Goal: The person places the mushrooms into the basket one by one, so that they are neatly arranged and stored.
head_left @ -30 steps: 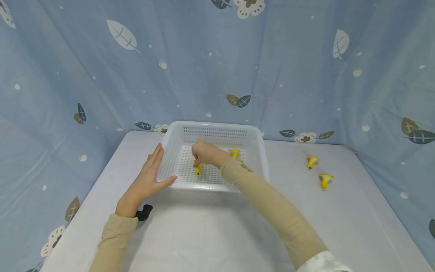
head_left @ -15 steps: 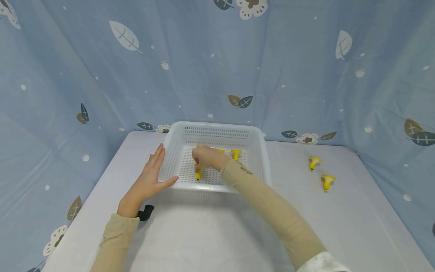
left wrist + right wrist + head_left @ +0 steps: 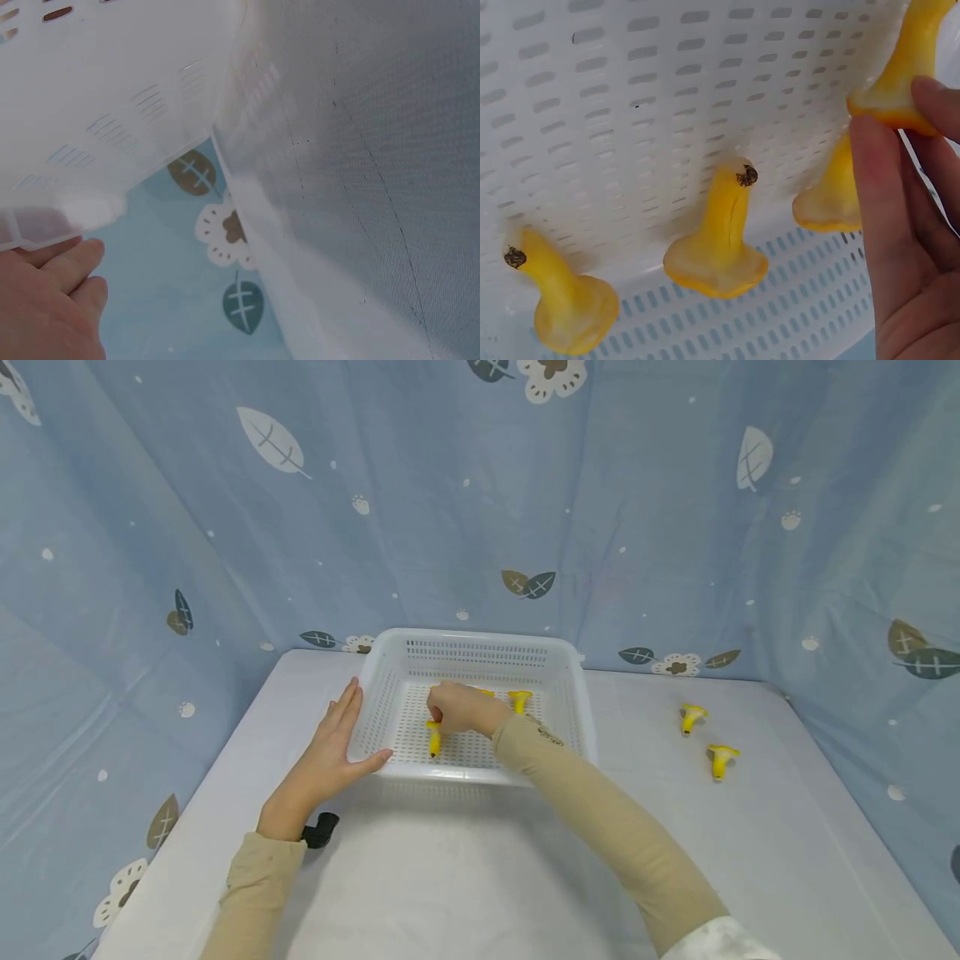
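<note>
In the head view, my right hand [image 3: 467, 707] reaches into a white perforated plastic basket [image 3: 450, 772]. Its thumb and fingers pinch the cap end of a yellow mushroom [image 3: 901, 64], whose stem points toward the basket's near side. Beyond it in the right wrist view lie three more mushrooms, one in the middle [image 3: 718, 236], one at lower left [image 3: 574, 311] and one partly behind the fingers [image 3: 831, 196]. My left hand [image 3: 321, 766] rests with straight fingers along the basket's left side, thumb at the near left corner. The left wrist view shows its fingertips [image 3: 79, 262] touching the rim.
Two yellow mushrooms, one farther back [image 3: 692, 718] and one nearer [image 3: 721, 762], lie on the white table [image 3: 465, 877] right of the basket. A black object [image 3: 321, 831] shows beside the left wrist. A blue patterned curtain [image 3: 420, 510] stands behind.
My right hand has lowered the mushroom toward the near part of the basket floor, then shifted slightly right, showing more of the mushroom. The left hand stays at the basket.
</note>
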`<state>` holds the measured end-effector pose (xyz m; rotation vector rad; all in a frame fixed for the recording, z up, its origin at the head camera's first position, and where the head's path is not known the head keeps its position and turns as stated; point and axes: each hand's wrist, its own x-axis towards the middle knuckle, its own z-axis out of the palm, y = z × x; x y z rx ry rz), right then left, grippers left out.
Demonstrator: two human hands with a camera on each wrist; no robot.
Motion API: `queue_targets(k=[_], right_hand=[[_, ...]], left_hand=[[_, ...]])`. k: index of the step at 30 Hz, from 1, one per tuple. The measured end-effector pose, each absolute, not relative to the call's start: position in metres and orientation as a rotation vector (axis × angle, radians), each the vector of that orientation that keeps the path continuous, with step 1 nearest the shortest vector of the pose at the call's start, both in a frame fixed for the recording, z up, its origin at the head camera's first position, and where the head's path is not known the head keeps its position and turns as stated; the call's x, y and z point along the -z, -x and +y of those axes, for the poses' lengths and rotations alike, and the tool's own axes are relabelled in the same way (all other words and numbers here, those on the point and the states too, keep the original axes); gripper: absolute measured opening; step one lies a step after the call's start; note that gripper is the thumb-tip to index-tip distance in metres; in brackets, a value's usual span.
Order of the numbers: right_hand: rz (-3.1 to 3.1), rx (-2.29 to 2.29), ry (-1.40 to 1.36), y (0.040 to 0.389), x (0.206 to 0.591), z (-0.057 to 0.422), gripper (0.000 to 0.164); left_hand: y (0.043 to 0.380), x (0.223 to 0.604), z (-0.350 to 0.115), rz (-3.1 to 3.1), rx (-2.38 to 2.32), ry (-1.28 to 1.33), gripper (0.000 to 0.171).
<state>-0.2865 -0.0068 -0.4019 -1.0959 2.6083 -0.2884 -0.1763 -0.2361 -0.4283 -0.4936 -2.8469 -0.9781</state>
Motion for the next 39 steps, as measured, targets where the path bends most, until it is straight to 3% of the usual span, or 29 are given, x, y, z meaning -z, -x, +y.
queue_targets(k=[11,18,24,39], right_hand=[[2.625,0.304,1.19,0.286,0.404,-0.007,0.027],[2.615,0.284,1.167,0.283,0.396,-0.004,0.011],[2.594,0.306,1.162,0.285,0.38,0.006,0.013],[2.612,0.897,1.17,0.277,0.317,0.085,0.015]], left_hand=[[0.176,0.428,-0.237,-2.85,0.984,0.489,0.105],[0.176,0.429,-0.237,-2.853,0.993,0.483,0.106],[0.175,0.43,-0.237,-2.858,0.994,0.472,0.106],[0.176,0.432,-0.236,-2.847,0.98,0.481,0.106]])
